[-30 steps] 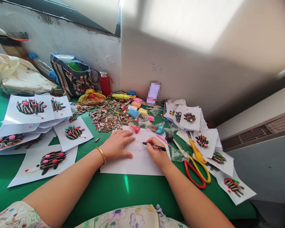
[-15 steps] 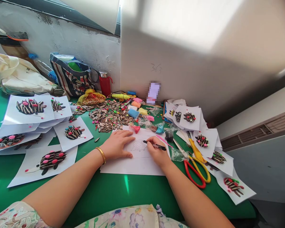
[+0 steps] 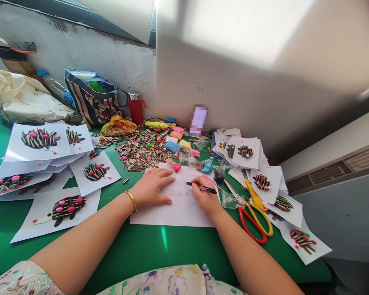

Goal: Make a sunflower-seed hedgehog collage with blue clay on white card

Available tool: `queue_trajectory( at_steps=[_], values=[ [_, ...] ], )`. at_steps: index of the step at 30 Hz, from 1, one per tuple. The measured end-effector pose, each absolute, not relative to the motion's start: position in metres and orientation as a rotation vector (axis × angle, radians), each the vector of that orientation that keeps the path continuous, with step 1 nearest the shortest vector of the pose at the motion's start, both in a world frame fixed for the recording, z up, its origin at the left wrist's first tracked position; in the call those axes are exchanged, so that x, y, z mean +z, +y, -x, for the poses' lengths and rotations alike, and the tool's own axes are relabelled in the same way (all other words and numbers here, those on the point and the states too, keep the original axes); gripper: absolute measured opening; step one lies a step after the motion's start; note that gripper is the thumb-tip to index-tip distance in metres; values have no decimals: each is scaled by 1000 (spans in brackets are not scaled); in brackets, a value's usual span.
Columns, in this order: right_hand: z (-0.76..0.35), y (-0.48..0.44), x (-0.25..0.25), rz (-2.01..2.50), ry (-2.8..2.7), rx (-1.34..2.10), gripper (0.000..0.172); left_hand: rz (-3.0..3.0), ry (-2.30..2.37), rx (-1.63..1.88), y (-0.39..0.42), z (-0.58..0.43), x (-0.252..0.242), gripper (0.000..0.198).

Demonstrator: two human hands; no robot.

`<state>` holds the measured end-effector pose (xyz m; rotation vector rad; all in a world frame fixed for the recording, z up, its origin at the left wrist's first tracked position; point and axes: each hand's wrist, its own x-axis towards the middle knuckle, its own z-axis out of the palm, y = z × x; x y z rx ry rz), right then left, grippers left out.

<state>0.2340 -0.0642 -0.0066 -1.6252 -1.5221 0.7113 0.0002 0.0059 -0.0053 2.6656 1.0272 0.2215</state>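
Just short of the sunflower seed pile [image 3: 141,149], one white sheet [image 3: 175,213] lies on the green table [image 3: 160,250], bearing a single small outline of a hedgehog [image 3: 181,188] drawn in thin dark line. I see the left hand [image 3: 150,186], one gold bangle [image 3: 130,200] at its wrist, spread flat and palm down on the sheet's left part. The right hand [image 3: 204,196] has its fingers pinched around one black pen [image 3: 203,189], tip on the outline. I count at least five finished seed hedgehogs [image 3: 67,205] on sheets to the left, six to the right.
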Motion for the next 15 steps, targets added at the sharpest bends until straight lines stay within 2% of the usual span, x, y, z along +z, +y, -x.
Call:
queue_trajectory(
  at_steps=[15],
  values=[
    [-233, -67, -6, 1611, -1528, 722, 12, -2675, 1034, 228, 6, 0, -6, 80]
  ],
)
